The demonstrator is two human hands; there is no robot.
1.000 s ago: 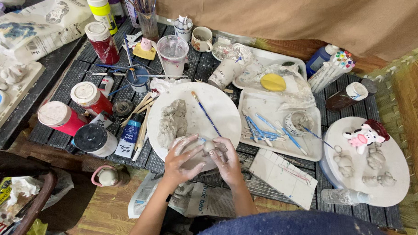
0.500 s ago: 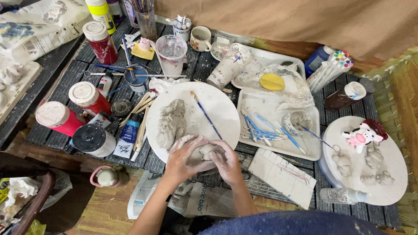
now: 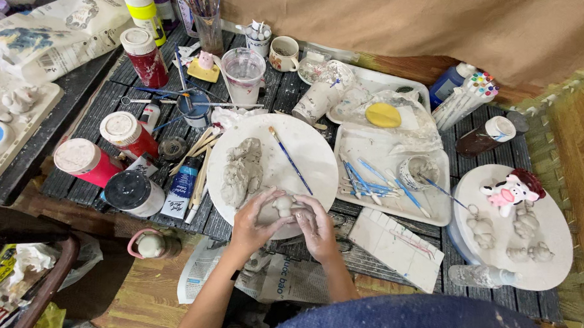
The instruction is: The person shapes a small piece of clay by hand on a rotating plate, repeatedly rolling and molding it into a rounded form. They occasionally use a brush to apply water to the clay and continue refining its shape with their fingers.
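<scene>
Both hands cup a small grey clay figure (image 3: 283, 204) over the near edge of a round white board (image 3: 305, 148). My left hand (image 3: 254, 222) wraps its left side and my right hand (image 3: 316, 226) its right side, thumbs pressing on top. A larger lump of shaped grey clay (image 3: 241, 172) lies on the same board to the left. A thin blue-handled brush (image 3: 291, 160) rests diagonally across the board.
Red paint jars (image 3: 85, 161) and a black-lidded jar (image 3: 130, 192) stand at left, with a paint tube (image 3: 181, 187). A white tray (image 3: 395, 180) holds blue tools at right. Another round board (image 3: 549, 225) carries a pink painted figure (image 3: 511, 191) and grey clay figures. A water cup (image 3: 243, 72) stands behind.
The hands have closed in more tightly around the clay figure and shifted slightly; the view has drifted a little. Everything else on the table stays put.
</scene>
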